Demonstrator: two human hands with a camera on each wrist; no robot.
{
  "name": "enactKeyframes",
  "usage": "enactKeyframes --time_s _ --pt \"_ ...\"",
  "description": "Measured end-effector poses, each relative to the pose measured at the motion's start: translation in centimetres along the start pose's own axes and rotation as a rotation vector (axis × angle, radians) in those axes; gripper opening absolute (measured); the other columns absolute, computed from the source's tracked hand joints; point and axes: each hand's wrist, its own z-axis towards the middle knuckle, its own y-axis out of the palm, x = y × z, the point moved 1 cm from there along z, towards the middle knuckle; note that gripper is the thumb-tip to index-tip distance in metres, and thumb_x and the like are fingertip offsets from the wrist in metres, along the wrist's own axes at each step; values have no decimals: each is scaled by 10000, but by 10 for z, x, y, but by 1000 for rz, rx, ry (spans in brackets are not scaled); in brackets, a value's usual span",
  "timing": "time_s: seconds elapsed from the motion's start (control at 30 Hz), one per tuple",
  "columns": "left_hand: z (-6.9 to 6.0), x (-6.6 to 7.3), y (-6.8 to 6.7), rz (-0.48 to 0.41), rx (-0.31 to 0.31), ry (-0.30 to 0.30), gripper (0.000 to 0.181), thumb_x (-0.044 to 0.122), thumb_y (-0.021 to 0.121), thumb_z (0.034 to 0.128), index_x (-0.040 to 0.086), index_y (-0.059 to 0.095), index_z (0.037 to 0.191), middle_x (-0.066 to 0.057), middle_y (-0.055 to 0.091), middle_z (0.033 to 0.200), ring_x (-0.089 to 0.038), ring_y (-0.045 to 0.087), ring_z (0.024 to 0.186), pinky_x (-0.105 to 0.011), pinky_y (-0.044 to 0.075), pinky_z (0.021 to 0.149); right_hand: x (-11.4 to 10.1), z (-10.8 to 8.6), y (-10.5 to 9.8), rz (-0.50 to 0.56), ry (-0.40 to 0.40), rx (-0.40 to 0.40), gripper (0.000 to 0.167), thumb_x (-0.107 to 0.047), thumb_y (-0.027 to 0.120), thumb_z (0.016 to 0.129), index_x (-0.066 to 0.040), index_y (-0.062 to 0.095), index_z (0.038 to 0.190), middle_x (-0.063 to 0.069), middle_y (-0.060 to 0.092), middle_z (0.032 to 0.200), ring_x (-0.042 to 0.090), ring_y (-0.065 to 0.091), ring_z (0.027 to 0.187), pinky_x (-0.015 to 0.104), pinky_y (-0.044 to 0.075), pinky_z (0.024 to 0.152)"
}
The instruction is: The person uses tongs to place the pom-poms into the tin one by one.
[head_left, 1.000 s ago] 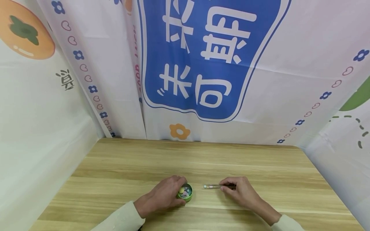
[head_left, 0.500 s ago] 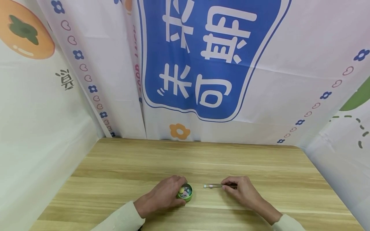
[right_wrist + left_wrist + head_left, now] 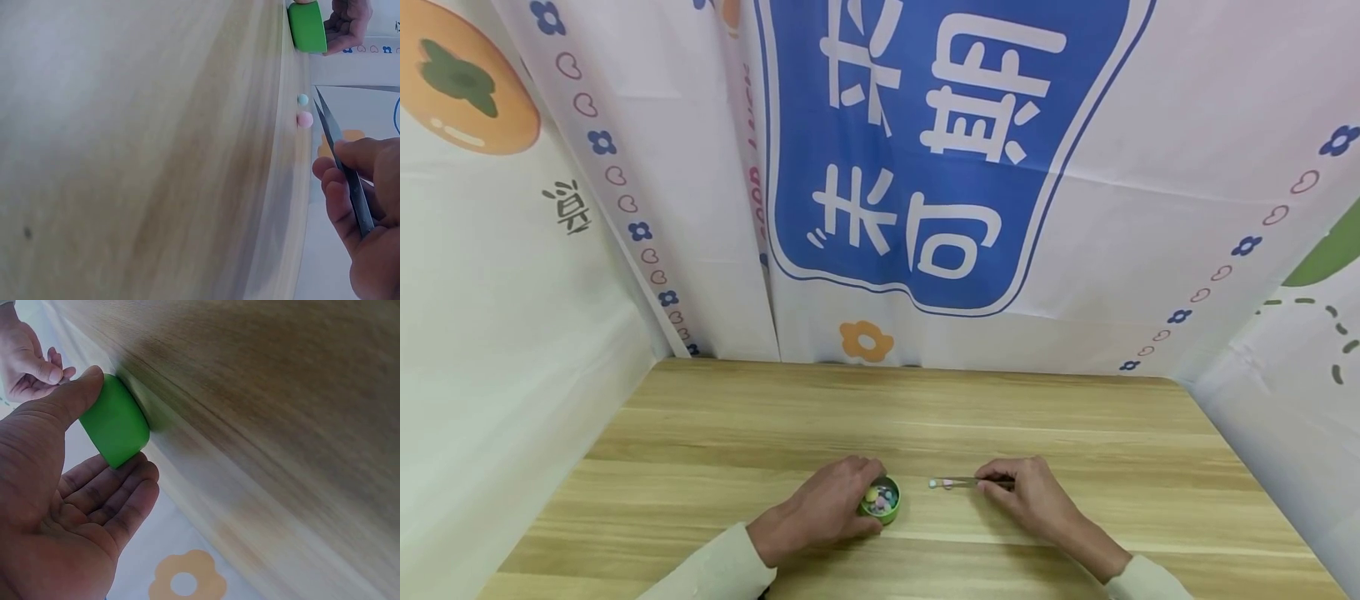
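In the head view my left hand (image 3: 829, 507) grips a small round green tin (image 3: 891, 515) between thumb and fingers; yellow, pink and bluish pieces lie inside it. The left wrist view shows the tin's green side (image 3: 115, 422) between the thumb and fingers. My right hand (image 3: 1033, 500) pinches dark metal tweezers (image 3: 350, 175), tips pointing left toward the tin. In the right wrist view the tweezer tips stand slightly apart beside a light-blue ball (image 3: 303, 99) and a pink ball (image 3: 304, 119), both on the table with nothing gripping them.
The wood-grain table (image 3: 925, 408) has both hands near its front. White printed cloth (image 3: 1075, 275) with a blue panel stands behind it, and more cloth hangs at the left and right sides.
Compared with a second ago, my right hand and the tweezers have shifted slightly right, and the tweezer tips look closer together. My left hand and the tin have stayed put.
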Motion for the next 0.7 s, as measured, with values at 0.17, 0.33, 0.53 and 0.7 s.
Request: enactKeyframes --time_s 0.17,0.33,0.53,0.7 --pt "0 1 -1 -2 -5 -2 470 325 853 754 91 598 1072 -19 667 973 -77 600 850 -209 512 708 -2 0 0 -26 -13 2 63 -144 717 891 -143 764 933 -9 767 918 99 717 841 178 554 695" --pt "0 1 -1 0 -10 -6 477 333 849 757 88 598 1081 -23 668 983 -81 604 857 -213 515 714 -2 -1 1 -56 -19 9 64 -134 723 882 -146 768 926 -14 767 913 79 707 833 183 552 682" --pt "0 1 -1 5 -10 -4 480 340 850 756 91 595 1077 -21 667 981 -78 600 854 -212 512 711 -2 -1 3 -95 -27 31 68 -120 736 866 -146 771 918 -12 768 913 69 701 828 189 552 674" --pt "-1 1 -1 -3 -11 -6 478 339 849 759 93 593 1080 -18 665 987 -78 599 863 -215 513 719 -3 0 4 -118 -43 36 72 -107 740 859 -141 771 915 -10 769 910 103 717 834 197 555 679"
